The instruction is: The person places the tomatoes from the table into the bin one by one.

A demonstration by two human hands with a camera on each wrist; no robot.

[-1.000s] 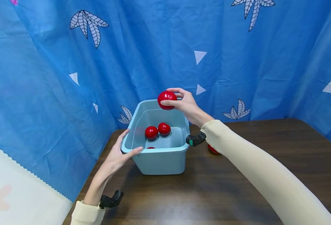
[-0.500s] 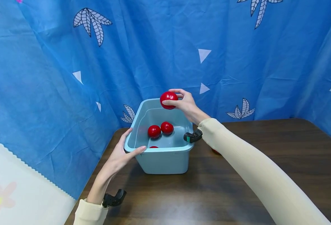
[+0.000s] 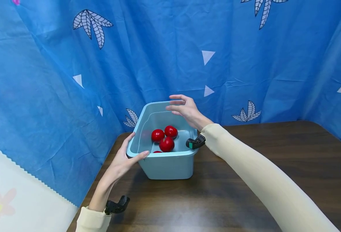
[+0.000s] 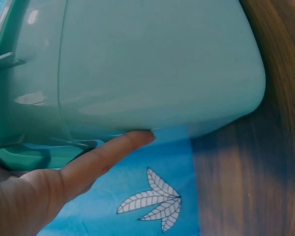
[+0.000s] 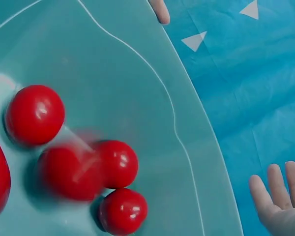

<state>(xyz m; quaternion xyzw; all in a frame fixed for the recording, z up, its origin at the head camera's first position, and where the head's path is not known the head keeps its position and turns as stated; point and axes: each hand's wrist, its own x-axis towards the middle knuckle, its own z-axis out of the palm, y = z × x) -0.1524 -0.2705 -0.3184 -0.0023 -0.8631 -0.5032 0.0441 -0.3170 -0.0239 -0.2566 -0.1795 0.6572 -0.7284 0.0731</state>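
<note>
A light blue plastic bin point(image 3: 169, 168) stands on the table, with several glossy red balls point(image 3: 158, 135) on its floor. My left hand point(image 3: 121, 162) holds the bin's near left corner, its thumb on the near rim and its fingers along the left side. In the left wrist view one finger lies straight against the bin's outer wall. My right hand point(image 3: 185, 110) hovers over the far right part of the bin with spread, slightly bent fingers and holds nothing. One red ball point(image 5: 71, 172) is blurred by motion in the right wrist view, close to the others.
A dark brown wooden table point(image 3: 275, 167) extends to the right and in front of the bin. Behind it hangs a blue curtain point(image 3: 159, 58) with leaf and triangle prints. A white scalloped cloth point(image 3: 19, 196) lies at the lower left.
My right hand has let go of its red ball, which has dropped in among the others. A red thing visible beside the right sleeve earlier is out of sight. The left hand keeps its hold.
</note>
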